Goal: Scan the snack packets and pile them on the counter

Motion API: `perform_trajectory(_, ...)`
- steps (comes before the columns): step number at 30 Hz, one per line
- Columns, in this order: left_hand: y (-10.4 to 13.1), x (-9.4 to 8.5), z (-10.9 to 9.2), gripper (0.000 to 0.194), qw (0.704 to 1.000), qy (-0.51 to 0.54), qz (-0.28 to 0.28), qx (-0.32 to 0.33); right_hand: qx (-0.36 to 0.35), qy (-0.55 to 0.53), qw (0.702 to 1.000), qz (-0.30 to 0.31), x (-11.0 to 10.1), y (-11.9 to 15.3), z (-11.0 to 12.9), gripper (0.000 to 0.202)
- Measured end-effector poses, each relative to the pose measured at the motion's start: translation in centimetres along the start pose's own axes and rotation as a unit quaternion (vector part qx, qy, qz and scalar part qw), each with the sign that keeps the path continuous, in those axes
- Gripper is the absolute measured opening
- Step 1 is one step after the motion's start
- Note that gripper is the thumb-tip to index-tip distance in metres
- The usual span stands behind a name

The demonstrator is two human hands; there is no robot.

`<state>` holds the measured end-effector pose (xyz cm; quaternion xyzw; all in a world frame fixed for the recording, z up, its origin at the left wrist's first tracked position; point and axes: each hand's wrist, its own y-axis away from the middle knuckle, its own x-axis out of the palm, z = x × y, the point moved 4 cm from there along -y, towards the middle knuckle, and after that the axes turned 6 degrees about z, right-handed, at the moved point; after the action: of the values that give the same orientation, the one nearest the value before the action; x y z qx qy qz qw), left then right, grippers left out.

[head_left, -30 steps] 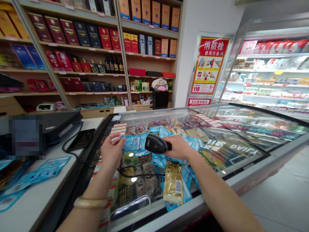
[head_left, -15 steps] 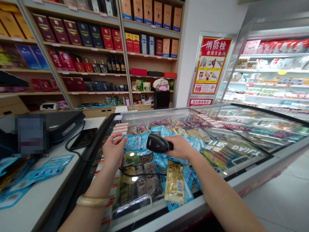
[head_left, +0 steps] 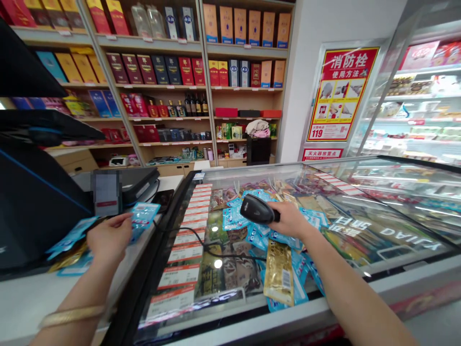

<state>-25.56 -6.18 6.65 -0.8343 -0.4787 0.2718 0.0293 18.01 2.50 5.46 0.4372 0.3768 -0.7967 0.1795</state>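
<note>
My right hand is wrapped round the handle of a black barcode scanner, held over the freezer's glass top. Below it lies a heap of blue packets, with a gold packet near the freezer's front edge. On the left, my left hand is above the white counter, its fingers closed on a blue packet. More blue packets lie beside that hand, partly over another gold packet.
A black cable crosses the freezer glass. Black checkout equipment stands at the left, with a phone-like screen behind my left hand. Shelves of boxes line the back wall.
My left hand has moved from the freezer top to the counter, with a blue packet in it. The view has turned left. My right hand still holds the scanner above the heap.
</note>
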Motion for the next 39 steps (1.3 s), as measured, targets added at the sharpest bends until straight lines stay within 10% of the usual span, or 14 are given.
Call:
perform_trajectory(5,-1.7,-3.5,2.3,0.010,0.980,-0.190,-0.004,0.055,0.005,-0.003,1.000,-0.008,0.0,0.1,0.0,0.017)
perform_trajectory(14,2.1,-1.8,-0.9,0.038,0.933,-0.265,-0.041,0.240,0.005,0.001,1.000,-0.026,-0.1,0.0,-0.3,0.023)
perform_trajectory(20,4.0,4.9,-5.0,0.025,0.948,-0.113,0.093,0.284,0.021,0.007,1.000,-0.018,-0.2,-0.1,-0.7,0.024)
perform_trajectory(29,11.5,18.0,-8.4,0.057,0.849,-0.104,0.406,0.323,0.027,0.011,0.999,-0.025,-0.2,-0.1,-1.7,0.019)
perform_trajectory(39,11.4,18.0,-7.7,0.060,0.834,-0.166,0.401,0.341,0.027,0.034,0.999,-0.018,-0.4,-0.2,-1.1,0.017)
